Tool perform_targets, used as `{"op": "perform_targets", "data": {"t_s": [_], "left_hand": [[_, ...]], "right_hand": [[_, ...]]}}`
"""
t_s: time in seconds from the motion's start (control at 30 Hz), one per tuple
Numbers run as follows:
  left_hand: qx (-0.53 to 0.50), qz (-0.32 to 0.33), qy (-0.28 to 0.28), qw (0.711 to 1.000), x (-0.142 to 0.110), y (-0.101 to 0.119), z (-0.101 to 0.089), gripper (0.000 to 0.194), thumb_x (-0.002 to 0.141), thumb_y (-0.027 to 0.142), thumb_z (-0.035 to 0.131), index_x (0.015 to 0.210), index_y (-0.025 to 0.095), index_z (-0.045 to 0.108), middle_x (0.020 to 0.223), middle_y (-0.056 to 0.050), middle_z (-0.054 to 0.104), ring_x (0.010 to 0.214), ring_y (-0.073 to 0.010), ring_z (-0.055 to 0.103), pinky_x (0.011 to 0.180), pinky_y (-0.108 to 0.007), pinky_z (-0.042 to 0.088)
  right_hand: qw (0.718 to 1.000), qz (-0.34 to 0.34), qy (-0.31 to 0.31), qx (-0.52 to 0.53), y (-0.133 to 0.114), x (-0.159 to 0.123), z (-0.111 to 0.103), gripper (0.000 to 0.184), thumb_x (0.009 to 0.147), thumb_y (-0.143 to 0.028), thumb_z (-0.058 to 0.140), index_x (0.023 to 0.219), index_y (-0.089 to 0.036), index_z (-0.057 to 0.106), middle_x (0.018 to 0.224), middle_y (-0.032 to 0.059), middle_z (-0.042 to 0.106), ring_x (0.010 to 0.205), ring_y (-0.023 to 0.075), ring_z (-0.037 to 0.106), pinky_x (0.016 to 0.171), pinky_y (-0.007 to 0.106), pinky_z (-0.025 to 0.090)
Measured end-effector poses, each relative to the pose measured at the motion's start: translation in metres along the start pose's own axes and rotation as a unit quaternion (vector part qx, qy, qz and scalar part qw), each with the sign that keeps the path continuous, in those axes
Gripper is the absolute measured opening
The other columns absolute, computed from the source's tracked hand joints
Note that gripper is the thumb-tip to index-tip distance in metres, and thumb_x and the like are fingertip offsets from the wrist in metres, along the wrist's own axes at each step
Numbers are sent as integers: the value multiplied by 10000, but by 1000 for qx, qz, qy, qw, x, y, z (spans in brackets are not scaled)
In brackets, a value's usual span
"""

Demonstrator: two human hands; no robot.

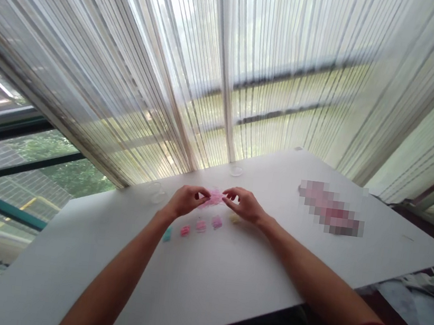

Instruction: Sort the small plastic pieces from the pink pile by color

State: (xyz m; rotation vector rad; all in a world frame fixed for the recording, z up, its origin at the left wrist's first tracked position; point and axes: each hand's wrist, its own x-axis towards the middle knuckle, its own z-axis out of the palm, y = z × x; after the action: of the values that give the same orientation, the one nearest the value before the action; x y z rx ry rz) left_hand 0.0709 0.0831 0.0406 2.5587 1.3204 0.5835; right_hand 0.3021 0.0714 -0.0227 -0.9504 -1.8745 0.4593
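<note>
My left hand (188, 200) and my right hand (246, 205) face each other over the white table, thumb and fingertips of each pinched together. Between them lies a loose pile of small pink pieces (215, 197), its left edge at my left fingertips. What either pinch holds is too small to make out. Nearer to me, a slanting row of small colored clusters lies on the table: teal (167, 234), red (185, 231), light pink (201, 226), purple (216, 221) and, partly under my right hand, yellow (235, 219).
Clear round dishes or rings, one at left (158, 193) and one at the back (235, 171), rest on the white table (107, 265). A pixelated reddish item (329, 208) lies at right. Sheer striped curtains (165, 70) hang along the table's far edge.
</note>
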Motion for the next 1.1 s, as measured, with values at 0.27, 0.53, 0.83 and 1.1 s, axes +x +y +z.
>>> {"op": "perform_targets", "data": {"t_s": [0.27, 0.53, 0.83, 1.1], "left_hand": [[-37, 31, -15, 999, 11, 23, 9, 138, 816, 308, 648, 861, 228, 752, 725, 20, 728, 591, -102, 588, 603, -197, 444], [35, -50, -11, 998, 10, -5, 1, 189, 810, 369, 639, 878, 241, 761, 757, 1, 743, 637, -139, 625, 633, -233, 468], [94, -31, -8, 995, 8, 1, 8, 234, 879, 396, 565, 938, 261, 747, 945, -3, 735, 657, -134, 608, 623, -239, 442], [23, 35, 18, 999, 0, 30, 15, 239, 882, 396, 582, 978, 232, 727, 871, -9, 727, 628, -113, 575, 610, -219, 430]], "right_hand": [[999, -1, -17, 32, -5, -2, 4, 128, 870, -248, 600, 876, -178, 707, 808, 27, 708, 685, 123, 615, 667, 238, 487], [999, 35, -12, -12, 3, 0, -1, 139, 871, -239, 591, 844, -176, 713, 793, 32, 704, 681, 127, 611, 658, 241, 470], [999, 43, -31, -14, 3, -1, -3, 160, 883, -239, 576, 857, -164, 716, 801, 34, 709, 685, 124, 605, 665, 232, 459], [999, -10, -51, 4, -10, -5, -3, 188, 904, -285, 562, 873, -176, 711, 772, 27, 686, 671, 118, 586, 663, 229, 467]]}}
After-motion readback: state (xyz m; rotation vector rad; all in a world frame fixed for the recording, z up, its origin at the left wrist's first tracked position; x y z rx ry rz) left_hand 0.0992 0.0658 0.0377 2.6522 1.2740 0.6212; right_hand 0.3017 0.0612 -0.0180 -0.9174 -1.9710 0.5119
